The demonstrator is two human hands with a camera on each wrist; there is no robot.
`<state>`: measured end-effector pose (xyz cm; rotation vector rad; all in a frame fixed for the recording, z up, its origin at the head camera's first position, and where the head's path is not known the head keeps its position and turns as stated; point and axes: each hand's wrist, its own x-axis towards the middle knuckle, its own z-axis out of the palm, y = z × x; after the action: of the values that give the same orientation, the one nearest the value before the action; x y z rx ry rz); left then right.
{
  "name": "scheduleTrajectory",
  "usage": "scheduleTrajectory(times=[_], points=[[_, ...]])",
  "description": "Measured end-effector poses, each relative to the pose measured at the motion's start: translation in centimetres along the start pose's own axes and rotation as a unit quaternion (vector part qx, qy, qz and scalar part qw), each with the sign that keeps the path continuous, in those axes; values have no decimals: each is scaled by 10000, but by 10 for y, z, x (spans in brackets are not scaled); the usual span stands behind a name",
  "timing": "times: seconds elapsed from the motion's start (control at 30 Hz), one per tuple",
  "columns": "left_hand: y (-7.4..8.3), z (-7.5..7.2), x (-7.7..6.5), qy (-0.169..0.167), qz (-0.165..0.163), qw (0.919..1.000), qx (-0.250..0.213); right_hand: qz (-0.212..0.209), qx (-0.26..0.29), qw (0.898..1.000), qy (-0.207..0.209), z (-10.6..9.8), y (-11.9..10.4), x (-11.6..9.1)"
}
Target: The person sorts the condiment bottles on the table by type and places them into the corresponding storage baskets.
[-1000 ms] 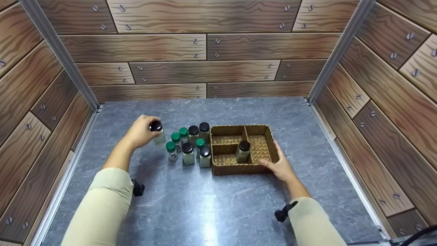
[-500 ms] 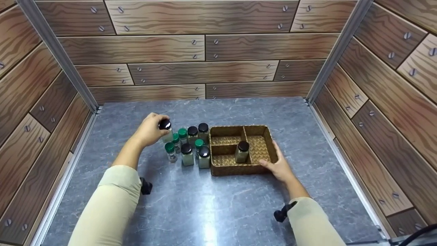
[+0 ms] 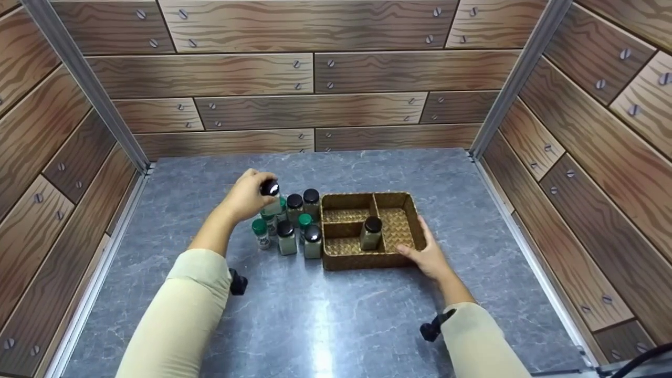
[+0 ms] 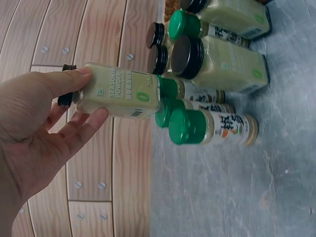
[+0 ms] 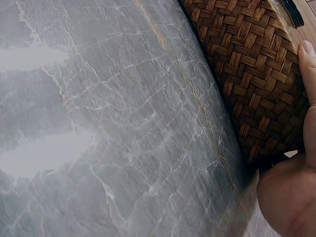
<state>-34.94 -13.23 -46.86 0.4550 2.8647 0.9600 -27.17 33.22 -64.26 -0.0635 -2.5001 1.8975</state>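
My left hand [image 3: 245,197] pinches a seasoning powder jar [image 4: 121,94] near its black lid, thumb on one side and fingertips on the other. The jar is off the table, behind and above several green-capped spice jars [image 3: 260,234]. My right hand [image 3: 433,258] grips the woven basket [image 3: 367,261] at its right front corner, thumb over the near rim and fingers along the right side. A black-lidded jar [image 3: 371,234] stands upright in the basket's front left compartment. In the right wrist view, only part of the hand and the basket's woven wall [image 5: 256,84] show.
Several black-lidded jars [image 3: 287,240] stand among the green-capped ones, close to the basket's left side. Wood-patterned walls [image 3: 315,73] enclose the grey marbled table [image 3: 378,315] at the back and both sides. A black cable [image 3: 643,359] enters at the lower right.
My left hand has carried the seasoning jar to the right, from left of the jar group to above its left part. The right hand and basket stay in place.
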Motion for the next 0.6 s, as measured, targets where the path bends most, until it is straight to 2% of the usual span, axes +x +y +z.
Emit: scheduleTrajectory(times=[0.6], points=[[18,19,11,-82,204,9997,-85,-38,96,9999,-11,1,2,3]])
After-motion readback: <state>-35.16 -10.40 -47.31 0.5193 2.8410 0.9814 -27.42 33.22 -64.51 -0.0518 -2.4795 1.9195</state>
